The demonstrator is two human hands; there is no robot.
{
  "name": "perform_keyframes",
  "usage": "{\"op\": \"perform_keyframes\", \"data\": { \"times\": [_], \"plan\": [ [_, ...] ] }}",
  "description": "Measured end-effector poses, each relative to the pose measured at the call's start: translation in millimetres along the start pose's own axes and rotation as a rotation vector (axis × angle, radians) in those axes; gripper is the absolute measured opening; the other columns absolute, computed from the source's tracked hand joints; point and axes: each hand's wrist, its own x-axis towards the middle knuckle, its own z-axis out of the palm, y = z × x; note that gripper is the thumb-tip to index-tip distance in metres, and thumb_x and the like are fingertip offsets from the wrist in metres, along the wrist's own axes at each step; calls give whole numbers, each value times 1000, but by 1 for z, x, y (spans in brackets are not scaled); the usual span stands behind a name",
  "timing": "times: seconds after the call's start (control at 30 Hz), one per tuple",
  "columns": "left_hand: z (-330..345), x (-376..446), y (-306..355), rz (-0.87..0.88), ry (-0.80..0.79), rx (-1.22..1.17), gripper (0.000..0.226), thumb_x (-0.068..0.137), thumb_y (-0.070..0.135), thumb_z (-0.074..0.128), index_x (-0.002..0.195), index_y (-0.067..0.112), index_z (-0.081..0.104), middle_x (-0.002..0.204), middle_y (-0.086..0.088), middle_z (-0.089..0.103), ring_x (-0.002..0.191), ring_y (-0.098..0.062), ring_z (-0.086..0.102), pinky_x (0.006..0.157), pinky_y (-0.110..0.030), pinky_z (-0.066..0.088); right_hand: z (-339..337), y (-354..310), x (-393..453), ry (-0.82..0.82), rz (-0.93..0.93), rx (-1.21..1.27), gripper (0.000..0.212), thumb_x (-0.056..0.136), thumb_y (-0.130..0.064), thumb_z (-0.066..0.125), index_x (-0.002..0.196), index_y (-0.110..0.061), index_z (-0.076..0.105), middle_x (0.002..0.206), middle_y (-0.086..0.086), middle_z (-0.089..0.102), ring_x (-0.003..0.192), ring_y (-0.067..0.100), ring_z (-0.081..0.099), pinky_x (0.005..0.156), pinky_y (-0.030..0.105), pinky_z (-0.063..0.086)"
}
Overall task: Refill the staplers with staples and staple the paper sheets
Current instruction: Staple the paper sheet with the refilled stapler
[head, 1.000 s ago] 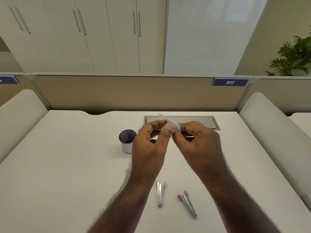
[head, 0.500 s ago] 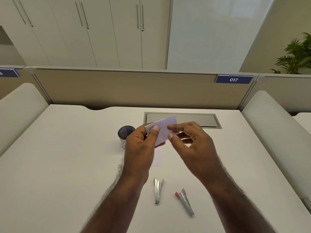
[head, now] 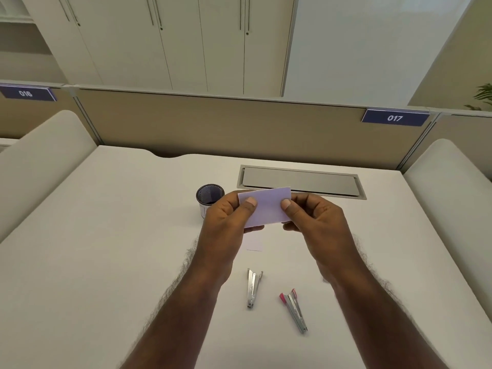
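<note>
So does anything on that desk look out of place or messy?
Nothing stands out. Both hands, left and right, hold the paper level; two staplers lie unspilled on the desk.

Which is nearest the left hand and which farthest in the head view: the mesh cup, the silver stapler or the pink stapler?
From the left hand:
1. Mesh cup, just beyond it, partly hidden by it.
2. Silver stapler, on the desk nearer the person.
3. Pink stapler, farther right.

Matt pale paper sheet (head: 266, 207), two shiny metal staplers (head: 253, 287), dark mesh cup (head: 209, 194), smooth matt white desk (head: 106, 249).
</note>
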Motion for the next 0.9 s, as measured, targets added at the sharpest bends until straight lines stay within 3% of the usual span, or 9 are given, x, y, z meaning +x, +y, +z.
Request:
{"op": "perform_keyframes", "data": {
  "times": [0.13,0.23,0.3,0.43,0.57,0.63,0.7,0.9],
  "plan": [
    [-19,7,-21,35,8,139,28,85,22,49,101,23,72,95,9,74,93,-13,67,80,-27,57,8,17,6,39,42,-11,7,88,-20,68,86,-23,73,78,-6,75,66,7,67,61,22,57],
    [-40,22,-45,105,64,364,36,81,21,45,107,27,70,106,16,72,102,-1,62,85,-15,48,19,29,17,82,71,-21,9,89,-18,67,85,-23,73,75,-9,74,64,4,66,56,19,54],
    [-57,32,-64,134,96,542,43,81,22,44,119,26,65,119,15,66,110,0,57,92,-16,44,26,38,25,108,82,-53,9,89,-18,67,86,-25,73,76,-9,74,64,4,66,54,18,53],
    [-94,59,-106,159,42,910,53,87,22,47,140,21,47,141,6,52,125,-11,48,107,-35,37,52,60,46,126,83,-146,15,89,-21,66,84,-34,70,76,-14,73,63,5,65,55,18,53],
    [-125,85,-151,74,-62,1303,62,94,30,45,152,20,22,161,1,22,147,-17,19,118,-48,15,86,89,73,143,54,-277,14,90,-18,65,91,-30,71,91,-10,72,74,8,67,68,25,57],
    [-138,95,-171,51,-119,1441,67,96,38,39,155,20,11,164,-1,9,150,-21,8,118,-52,13,101,102,87,153,-5,-365,14,89,-16,64,95,-27,72,94,-9,69,76,-4,63,67,9,49],
    [-147,102,-188,64,-153,1500,70,96,42,38,155,17,9,164,-5,5,150,-26,6,116,-57,14,115,110,102,133,-59,-460,14,89,-16,63,97,-23,72,91,-12,65,76,-9,61,62,3,44],
    [-157,117,-226,47,-256,1563,72,95,44,43,153,10,19,162,-12,13,149,-32,15,114,-62,17,154,129,153,7,-68,-714,12,91,-19,56,94,-22,67,92,-12,60,83,10,60,72,32,54]
  ]
}}
